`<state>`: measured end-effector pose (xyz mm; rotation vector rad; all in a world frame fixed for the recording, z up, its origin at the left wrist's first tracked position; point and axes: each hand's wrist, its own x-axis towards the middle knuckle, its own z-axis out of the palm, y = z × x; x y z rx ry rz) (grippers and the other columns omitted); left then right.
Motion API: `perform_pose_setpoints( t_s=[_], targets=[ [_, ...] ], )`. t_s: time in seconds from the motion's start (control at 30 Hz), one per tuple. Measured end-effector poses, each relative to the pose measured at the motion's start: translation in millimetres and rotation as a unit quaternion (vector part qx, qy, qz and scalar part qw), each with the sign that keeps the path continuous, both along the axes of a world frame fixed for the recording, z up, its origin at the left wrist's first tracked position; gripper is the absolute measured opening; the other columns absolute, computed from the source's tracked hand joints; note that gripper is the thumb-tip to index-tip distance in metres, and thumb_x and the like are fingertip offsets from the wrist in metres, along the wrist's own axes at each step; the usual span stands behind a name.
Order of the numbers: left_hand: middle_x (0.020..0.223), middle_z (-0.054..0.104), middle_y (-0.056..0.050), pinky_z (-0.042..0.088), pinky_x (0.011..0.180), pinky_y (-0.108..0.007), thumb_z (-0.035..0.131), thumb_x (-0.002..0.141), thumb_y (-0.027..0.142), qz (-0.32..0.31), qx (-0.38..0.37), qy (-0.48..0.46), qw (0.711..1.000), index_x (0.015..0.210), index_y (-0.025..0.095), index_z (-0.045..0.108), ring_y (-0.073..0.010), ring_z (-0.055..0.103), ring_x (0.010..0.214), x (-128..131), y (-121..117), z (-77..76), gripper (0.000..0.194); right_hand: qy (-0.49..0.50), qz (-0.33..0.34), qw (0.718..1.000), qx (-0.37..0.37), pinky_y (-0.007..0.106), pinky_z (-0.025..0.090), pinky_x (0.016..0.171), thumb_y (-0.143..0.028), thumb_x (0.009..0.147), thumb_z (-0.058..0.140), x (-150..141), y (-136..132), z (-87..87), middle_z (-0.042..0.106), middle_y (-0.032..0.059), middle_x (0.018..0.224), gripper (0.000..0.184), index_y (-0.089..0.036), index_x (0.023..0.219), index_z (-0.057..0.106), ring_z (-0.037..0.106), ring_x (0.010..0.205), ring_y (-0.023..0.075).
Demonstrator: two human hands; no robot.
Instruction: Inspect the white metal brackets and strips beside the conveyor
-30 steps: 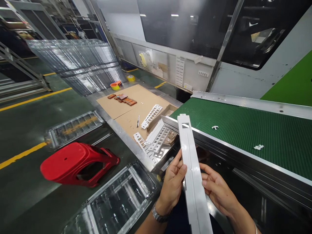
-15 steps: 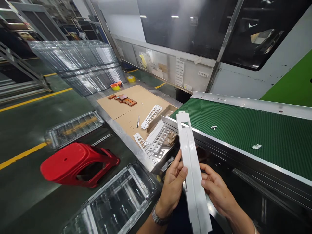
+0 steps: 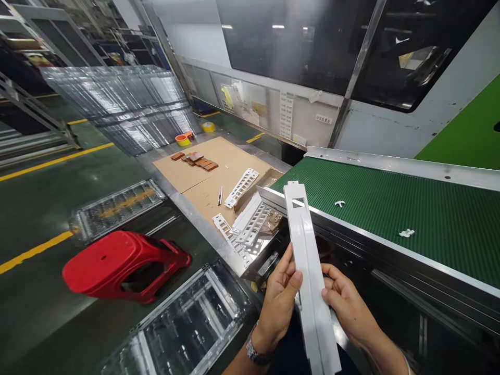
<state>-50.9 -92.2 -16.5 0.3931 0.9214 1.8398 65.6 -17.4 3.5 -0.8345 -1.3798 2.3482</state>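
I hold a long white plastic strip [image 3: 307, 250] upright in front of me, its slotted far end over the edge of the green conveyor belt [image 3: 390, 208]. My left hand [image 3: 279, 299] grips its left edge, thumb on the face, a watch on the wrist. My right hand [image 3: 347, 307] pinches its right edge. Two small white plastic bits [image 3: 339, 203] [image 3: 406, 233] lie on the belt.
Several white slotted strips [image 3: 246, 224] lie on a metal table covered with cardboard [image 3: 207, 166], with brown blocks [image 3: 197, 159] and tape rolls [image 3: 184, 138] farther back. A red stool [image 3: 117, 265] lies tipped on the floor. Clear plastic trays [image 3: 187, 328] sit below and stand stacked behind.
The strip and both hands have barely shifted. The white bits on the belt have drifted slightly left.
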Motion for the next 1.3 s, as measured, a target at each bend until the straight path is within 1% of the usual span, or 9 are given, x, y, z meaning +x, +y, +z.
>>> perform_pose_setpoints(
  t_s=[0.13,0.23,0.33,0.63,0.73,0.87,1.07,1.23,1.3],
  targets=[
    [0.116,0.059,-0.009,0.044,0.085,-0.03,0.058,0.087,0.025,-0.004,-0.002,-0.003,1.0,0.139,0.024,0.029,-0.0217,0.053,0.106,1,0,0.4,0.06,0.012,0.006,1.0,0.002,0.029,0.044,0.068,-0.002,0.073,0.044,1,1,0.5,0.069,0.005,0.092,0.047,-0.018,0.117,0.043,0.061,0.075,0.0136],
    [0.113,0.06,-0.008,0.044,0.085,-0.029,0.058,0.087,0.025,-0.001,0.0,-0.011,1.0,0.138,0.025,0.031,-0.0209,0.054,0.104,1,0,0.7,0.058,0.022,0.007,1.0,0.004,0.031,0.043,0.072,-0.003,0.074,0.045,3,1,0.8,0.069,0.0059,0.094,0.048,-0.018,0.12,0.042,0.061,0.079,0.0145],
    [0.11,0.062,-0.008,0.045,0.084,-0.029,0.059,0.086,0.025,-0.001,0.004,-0.026,1.0,0.137,0.024,0.033,-0.0203,0.056,0.1,0,1,1.3,0.057,0.035,0.012,0.999,0.0,0.03,0.043,0.072,-0.001,0.075,0.045,6,1,1.1,0.068,0.0063,0.096,0.05,-0.019,0.122,0.042,0.061,0.083,0.0149],
    [0.106,0.062,-0.009,0.047,0.08,-0.028,0.059,0.086,0.022,0.0,0.002,-0.069,0.998,0.139,0.023,0.029,-0.0194,0.058,0.093,-1,0,3.1,0.062,0.069,0.012,0.997,-0.015,0.034,0.041,0.076,0.003,0.071,0.043,8,2,-4.4,0.066,0.0077,0.103,0.062,-0.022,0.127,0.04,0.06,0.092,0.0174],
    [0.105,0.062,-0.008,0.048,0.079,-0.028,0.059,0.086,0.021,0.003,0.006,-0.084,0.996,0.139,0.024,0.028,-0.0188,0.058,0.092,-2,0,2.6,0.062,0.08,0.015,0.996,-0.038,0.033,0.042,0.077,0.0,0.072,0.046,8,3,-3.2,0.067,0.0071,0.102,0.058,-0.022,0.126,0.042,0.06,0.087,0.0161],
    [0.1,0.063,-0.007,0.049,0.077,-0.028,0.06,0.085,0.021,0.019,0.008,-0.098,0.995,0.139,0.025,0.028,-0.018,0.059,0.087,-3,1,1.6,0.063,0.073,0.013,0.996,-0.058,0.029,0.042,0.072,-0.004,0.072,0.05,8,4,-0.8,0.068,0.007,0.101,0.055,-0.019,0.124,0.045,0.061,0.079,0.0144],
    [0.086,0.063,-0.003,0.051,0.074,-0.027,0.058,0.086,0.02,0.056,0.011,-0.093,0.994,0.139,0.028,0.026,-0.0136,0.059,0.071,-8,1,5.8,0.063,0.027,0.01,0.998,-0.063,0.032,0.042,0.076,-0.017,0.075,0.055,14,6,-3.1,0.069,0.0091,0.099,0.047,-0.016,0.122,0.05,0.062,0.085,0.0192],
    [0.1,0.063,-0.005,0.051,0.075,-0.026,0.06,0.085,0.02,0.097,0.02,-0.1,0.99,0.139,0.028,0.027,-0.0142,0.06,0.078,-15,3,6.9,0.063,0.016,-0.011,0.997,-0.078,0.032,0.044,0.078,-0.02,0.08,0.054,20,8,-8.5,0.069,0.009,0.104,0.038,-0.018,0.118,0.053,0.063,0.089,0.0196],
    [0.103,0.063,-0.004,0.05,0.077,-0.025,0.058,0.086,0.02,0.11,0.028,-0.099,0.989,0.138,0.029,0.029,-0.013,0.061,0.079,-17,4,5.6,0.061,0.009,-0.004,0.998,-0.063,0.033,0.044,0.079,-0.024,0.082,0.054,22,8,-10.0,0.068,0.0085,0.106,0.036,-0.019,0.118,0.054,0.062,0.091,0.0197]
  ],
)
